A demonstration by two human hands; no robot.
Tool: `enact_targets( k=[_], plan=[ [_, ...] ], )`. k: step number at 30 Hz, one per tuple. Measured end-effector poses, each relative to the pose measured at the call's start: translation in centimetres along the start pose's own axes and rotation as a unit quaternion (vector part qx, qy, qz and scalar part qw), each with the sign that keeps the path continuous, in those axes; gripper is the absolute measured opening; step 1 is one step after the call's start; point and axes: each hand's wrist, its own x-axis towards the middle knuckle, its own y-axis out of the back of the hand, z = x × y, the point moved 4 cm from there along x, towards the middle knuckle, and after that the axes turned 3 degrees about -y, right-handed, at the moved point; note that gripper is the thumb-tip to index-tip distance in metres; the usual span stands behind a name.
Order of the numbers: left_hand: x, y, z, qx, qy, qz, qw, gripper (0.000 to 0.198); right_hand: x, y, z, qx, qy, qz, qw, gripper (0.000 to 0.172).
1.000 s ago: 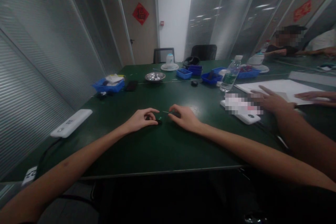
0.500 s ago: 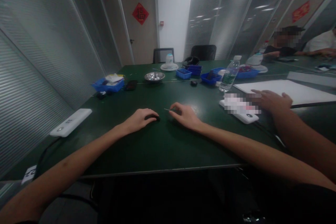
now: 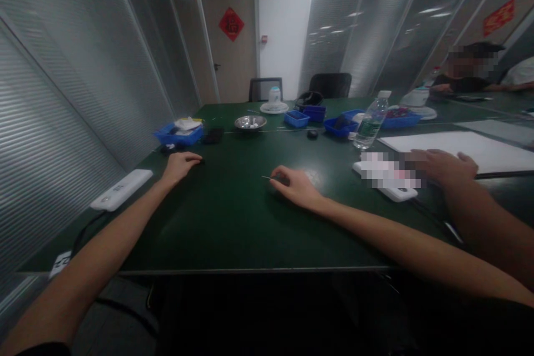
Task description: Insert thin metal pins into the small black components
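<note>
Two items in grip: a small dark piece (image 3: 202, 161) and a thin rod (image 3: 266, 177), held well apart over a dark green counter (image 3: 233, 228).
Left hand (image 3: 181, 168): fingers drawn together on the small dark piece, which pokes out at the fingertips — its full shape cannot be told.
Right hand (image 3: 294, 183): thumb and forefinger pinched on the thin rod, a rounded gap behind them; the pale tip points left.
Beyond the fingers: a blue tray (image 3: 196, 136) stands near the left hand, a steel bowl (image 3: 239, 126) farther along.
Step in hand: apparently the left hand is setting down or picking up its piece, while the right simply holds the rod.
Next move: seems to call for a sure left pinch or a clean release — and a rod tip kept off the fingers.
Far right: a co-worker's hand (image 3: 450, 168) rests beside white sheets (image 3: 467, 143), near a clear bottle (image 3: 370, 124).
</note>
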Motion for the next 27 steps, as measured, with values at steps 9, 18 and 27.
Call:
enact_targets(
  k=[9, 18, 27],
  plan=[
    [-0.1, 0.4, -0.9, 0.031, 0.033, 0.029, 0.999, 0.02, -0.1, 0.1, -0.2, 0.002, 0.002, -0.009, 1.0, 0.023],
    [0.0, -0.5, -2.9, -0.206, 0.141, 0.06, 0.966, 0.037, -0.1, 0.2, -0.5, 0.004, -0.005, -0.012, 1.0, 0.023],
    [0.0, -0.7, -3.5, -0.309, 0.172, 0.057, 0.934, 0.057, 0.0, 0.0, 0.0, -0.005, -0.001, -0.005, 1.0, 0.024]
  ],
)
